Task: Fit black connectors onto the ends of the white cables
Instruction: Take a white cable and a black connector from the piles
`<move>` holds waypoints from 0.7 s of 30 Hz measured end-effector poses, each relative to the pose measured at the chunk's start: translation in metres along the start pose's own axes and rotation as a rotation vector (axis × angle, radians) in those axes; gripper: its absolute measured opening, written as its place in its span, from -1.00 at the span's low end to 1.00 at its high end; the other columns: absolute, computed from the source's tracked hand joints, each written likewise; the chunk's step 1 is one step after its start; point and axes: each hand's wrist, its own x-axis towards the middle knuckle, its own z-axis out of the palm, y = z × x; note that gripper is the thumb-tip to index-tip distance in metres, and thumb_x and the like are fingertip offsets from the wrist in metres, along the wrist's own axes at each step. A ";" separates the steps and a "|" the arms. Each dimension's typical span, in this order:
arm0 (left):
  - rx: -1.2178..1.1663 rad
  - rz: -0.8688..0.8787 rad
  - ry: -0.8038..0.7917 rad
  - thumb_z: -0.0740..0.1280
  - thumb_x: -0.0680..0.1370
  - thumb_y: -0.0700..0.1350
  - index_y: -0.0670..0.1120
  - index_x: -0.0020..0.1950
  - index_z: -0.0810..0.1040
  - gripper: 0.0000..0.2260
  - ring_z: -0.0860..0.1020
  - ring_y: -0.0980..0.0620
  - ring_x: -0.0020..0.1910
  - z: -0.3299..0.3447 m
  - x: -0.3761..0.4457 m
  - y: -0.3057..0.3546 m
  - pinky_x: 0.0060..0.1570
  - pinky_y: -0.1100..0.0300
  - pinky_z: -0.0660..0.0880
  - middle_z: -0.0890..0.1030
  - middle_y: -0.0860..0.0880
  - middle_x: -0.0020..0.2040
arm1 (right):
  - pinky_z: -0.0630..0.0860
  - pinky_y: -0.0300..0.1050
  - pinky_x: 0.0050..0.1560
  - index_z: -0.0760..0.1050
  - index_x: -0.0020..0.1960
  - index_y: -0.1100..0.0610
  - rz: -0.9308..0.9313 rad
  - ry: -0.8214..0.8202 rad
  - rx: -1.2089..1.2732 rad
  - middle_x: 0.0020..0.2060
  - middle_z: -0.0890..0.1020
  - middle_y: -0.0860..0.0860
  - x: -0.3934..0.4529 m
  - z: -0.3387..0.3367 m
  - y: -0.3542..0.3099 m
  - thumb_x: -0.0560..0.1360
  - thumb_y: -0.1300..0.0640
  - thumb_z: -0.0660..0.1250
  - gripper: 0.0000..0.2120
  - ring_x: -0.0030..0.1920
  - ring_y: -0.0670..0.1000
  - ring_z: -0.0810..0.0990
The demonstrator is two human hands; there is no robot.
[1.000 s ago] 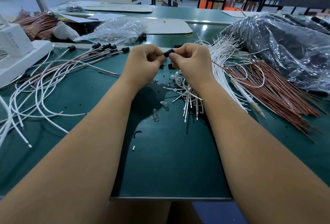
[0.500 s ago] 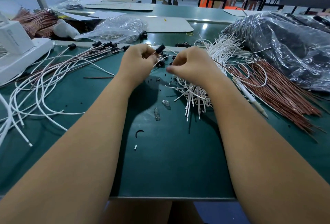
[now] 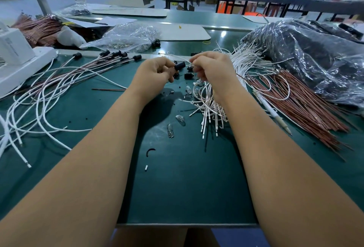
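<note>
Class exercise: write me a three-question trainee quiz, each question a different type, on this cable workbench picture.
1. True or false: the left hand holds a black connector.
2. The pen lies: A) by the white cable bundle near the right forearm; B) under the white machine.
3. Fill in: the finished cables' connectors lie to the person's ____.

Key: 1 true; 2 A; 3 left.
</note>
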 end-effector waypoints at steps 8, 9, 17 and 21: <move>-0.058 0.026 -0.022 0.29 0.59 -0.24 -0.11 -0.04 0.59 -0.90 0.27 0.22 -0.57 -0.001 -0.002 0.003 -0.51 0.42 0.24 0.59 -0.07 -0.29 | 0.45 -0.23 -0.34 0.54 -0.18 0.14 0.071 -0.038 0.180 -0.41 0.57 0.01 0.003 -0.003 0.005 0.52 0.25 0.36 -0.89 -0.43 -0.08 0.48; -0.056 0.028 -0.022 0.29 0.59 -0.23 -0.08 -0.06 0.59 -0.89 0.27 0.22 -0.56 -0.001 -0.003 0.003 -0.50 0.41 0.25 0.59 -0.06 -0.29 | 0.45 -0.23 -0.33 0.54 -0.18 0.14 0.065 -0.039 0.182 -0.41 0.57 0.00 0.003 -0.003 0.005 0.52 0.25 0.36 -0.89 -0.42 -0.08 0.48; -0.002 0.046 -0.016 0.33 0.57 -0.19 -0.17 -0.07 0.62 -0.91 0.39 0.21 -0.45 0.001 -0.002 0.001 -0.37 0.39 0.33 0.60 0.00 -0.32 | 0.47 -0.29 -0.33 0.56 -0.16 0.14 -0.030 -0.071 0.077 -0.37 0.60 0.00 0.001 0.000 0.007 0.51 0.28 0.38 -0.91 -0.40 -0.12 0.52; -0.008 0.080 -0.014 0.39 0.54 -0.17 -0.18 -0.11 0.64 -0.90 0.44 0.09 -0.37 -0.001 -0.002 0.000 -0.32 0.31 0.37 0.62 0.02 -0.32 | 0.47 -0.26 -0.34 0.55 -0.18 0.16 0.004 -0.073 0.130 -0.39 0.59 0.02 0.001 0.001 0.009 0.53 0.25 0.36 -0.88 -0.42 -0.11 0.51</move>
